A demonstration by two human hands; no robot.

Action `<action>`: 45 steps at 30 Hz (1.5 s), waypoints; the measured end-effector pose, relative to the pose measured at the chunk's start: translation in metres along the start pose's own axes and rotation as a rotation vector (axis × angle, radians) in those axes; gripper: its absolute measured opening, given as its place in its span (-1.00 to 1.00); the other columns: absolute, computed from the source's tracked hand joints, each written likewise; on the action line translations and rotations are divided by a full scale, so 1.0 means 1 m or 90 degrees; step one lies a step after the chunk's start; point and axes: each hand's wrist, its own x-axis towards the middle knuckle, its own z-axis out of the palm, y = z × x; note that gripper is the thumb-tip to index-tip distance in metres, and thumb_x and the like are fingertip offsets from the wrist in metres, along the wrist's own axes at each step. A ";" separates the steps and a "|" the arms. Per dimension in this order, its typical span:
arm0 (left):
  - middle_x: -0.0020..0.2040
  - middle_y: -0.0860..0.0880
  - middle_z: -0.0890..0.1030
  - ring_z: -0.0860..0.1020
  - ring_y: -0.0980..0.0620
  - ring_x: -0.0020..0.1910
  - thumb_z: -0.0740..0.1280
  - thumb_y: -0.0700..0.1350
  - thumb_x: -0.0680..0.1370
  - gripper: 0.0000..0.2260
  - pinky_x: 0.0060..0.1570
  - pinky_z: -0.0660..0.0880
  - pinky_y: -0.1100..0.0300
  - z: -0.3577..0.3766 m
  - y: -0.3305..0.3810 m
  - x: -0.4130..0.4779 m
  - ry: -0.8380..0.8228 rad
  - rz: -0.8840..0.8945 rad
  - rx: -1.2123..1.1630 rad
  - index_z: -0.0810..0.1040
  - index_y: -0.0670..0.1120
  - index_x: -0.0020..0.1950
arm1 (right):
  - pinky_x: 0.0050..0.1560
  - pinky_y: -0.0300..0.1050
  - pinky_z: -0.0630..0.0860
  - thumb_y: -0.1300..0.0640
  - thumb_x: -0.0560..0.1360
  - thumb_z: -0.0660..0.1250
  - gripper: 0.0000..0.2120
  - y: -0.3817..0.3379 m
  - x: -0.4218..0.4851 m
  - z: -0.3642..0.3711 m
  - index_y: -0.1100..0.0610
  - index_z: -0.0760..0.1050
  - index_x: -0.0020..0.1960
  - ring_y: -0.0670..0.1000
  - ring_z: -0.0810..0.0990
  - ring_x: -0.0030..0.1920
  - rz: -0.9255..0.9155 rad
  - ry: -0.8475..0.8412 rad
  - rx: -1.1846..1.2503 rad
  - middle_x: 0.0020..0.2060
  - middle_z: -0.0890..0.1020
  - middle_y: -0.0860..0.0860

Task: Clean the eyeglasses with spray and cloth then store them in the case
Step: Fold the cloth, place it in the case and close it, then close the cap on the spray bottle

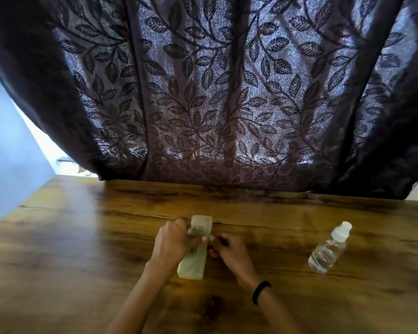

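Eyeglass case (pixel 192 266), pale green, lies on the wooden table (pixel 82 237). The left hand (pixel 171 239) grips its far end. The right hand (pixel 229 249) curls at its 3 o'clock edge, hold unclear through blur. A clear spray bottle (pixel 328 251) sits farther toward 3 o'clock, and a leaf-patterned curtain (pixel 203 92) hangs at 12.

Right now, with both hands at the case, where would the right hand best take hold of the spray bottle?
Around the clear round body of the spray bottle, below the white cap, probably coming from its left, the side facing the right hand. It stands upright with bare table around it, so a wrap grip fits.
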 end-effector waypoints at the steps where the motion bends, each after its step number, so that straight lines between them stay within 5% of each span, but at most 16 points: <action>1: -0.02 -0.04 0.63 0.60 0.05 -0.09 0.43 0.18 0.36 -0.51 -0.21 0.55 0.24 0.001 0.002 0.000 0.005 -0.001 0.015 0.50 -0.12 0.12 | -0.07 -0.21 0.60 0.02 0.50 0.30 -0.75 0.001 0.000 0.001 0.14 0.54 0.08 -0.05 0.65 -0.09 -0.004 0.004 0.000 -0.04 0.66 0.04; 4: 0.00 -0.06 0.62 0.59 0.01 -0.05 0.41 0.19 0.37 -0.51 -0.18 0.55 0.21 0.004 0.008 -0.002 0.025 0.000 0.062 0.50 -0.13 0.12 | -0.01 -0.10 0.61 -0.04 0.44 0.34 -0.70 0.003 0.001 0.003 0.14 0.56 0.05 -0.03 0.66 -0.08 -0.013 0.017 0.006 -0.05 0.67 0.06; 10: -0.03 -0.07 0.62 0.59 0.02 -0.08 0.37 0.26 0.35 -0.45 -0.28 0.45 0.28 0.001 0.009 -0.003 0.026 0.030 0.073 0.45 -0.10 0.15 | -0.11 -0.23 0.60 -0.04 0.45 0.34 -0.80 -0.001 -0.001 0.002 0.07 0.55 -0.05 -0.06 0.65 -0.10 -0.010 0.011 -0.001 -0.08 0.67 0.03; 19: -0.09 0.00 0.65 0.59 0.11 -0.19 0.31 0.33 0.34 -0.41 -0.32 0.50 0.31 0.000 -0.003 -0.004 0.030 0.053 0.041 0.46 -0.06 0.17 | -0.15 -0.29 0.58 -0.04 0.43 0.36 -0.66 -0.007 -0.002 -0.001 0.17 0.54 0.10 -0.08 0.65 -0.09 0.022 -0.002 0.017 -0.03 0.66 0.04; 28: 0.06 -0.01 0.60 0.58 0.03 -0.09 0.32 0.26 0.40 -0.51 -0.29 0.48 0.22 -0.009 0.012 -0.002 0.070 0.053 0.077 0.46 -0.02 0.19 | -0.16 -0.32 0.56 0.08 0.51 0.30 -0.78 -0.020 -0.014 -0.020 0.17 0.54 0.08 -0.11 0.63 -0.16 0.013 0.025 0.003 -0.13 0.64 -0.03; 31: 0.15 -0.03 0.56 0.57 -0.04 0.00 0.31 0.26 0.41 -0.49 -0.20 0.49 0.14 -0.007 0.033 -0.005 0.097 0.080 0.114 0.44 -0.02 0.22 | -0.11 -0.18 0.54 0.11 0.51 0.29 -0.87 -0.032 -0.024 -0.038 0.14 0.53 0.01 0.00 0.62 -0.15 -0.025 0.056 -0.055 -0.24 0.61 -0.02; 35: 0.26 -0.04 0.48 0.54 -0.10 0.10 0.34 0.17 0.44 -0.56 -0.04 0.50 0.06 0.003 0.066 -0.006 0.091 0.128 0.102 0.42 0.02 0.25 | -0.08 -0.10 0.56 0.14 0.49 0.32 -0.87 -0.047 -0.035 -0.074 0.07 0.52 0.04 0.02 0.61 -0.09 -0.119 0.130 -0.208 -0.13 0.63 0.03; 40: 0.23 -0.02 0.51 0.52 -0.07 0.13 0.38 0.15 0.40 -0.56 0.05 0.48 0.05 0.033 0.114 -0.006 0.009 0.216 0.057 0.47 0.03 0.22 | -0.23 -0.45 0.46 0.20 0.43 0.39 -0.84 -0.066 -0.058 -0.121 0.11 0.57 0.01 -0.11 0.58 -0.21 -0.245 0.296 -0.290 -0.24 0.63 -0.03; 45: 0.21 -0.07 0.56 0.50 -0.08 0.18 0.43 0.15 0.36 -0.48 0.12 0.46 0.06 0.061 0.164 -0.015 -0.134 0.273 -0.028 0.46 -0.01 0.26 | -0.25 -0.52 0.42 0.24 0.41 0.41 -0.83 -0.071 -0.081 -0.163 0.11 0.56 -0.01 -0.20 0.56 -0.25 -0.300 0.431 -0.272 -0.22 0.63 -0.02</action>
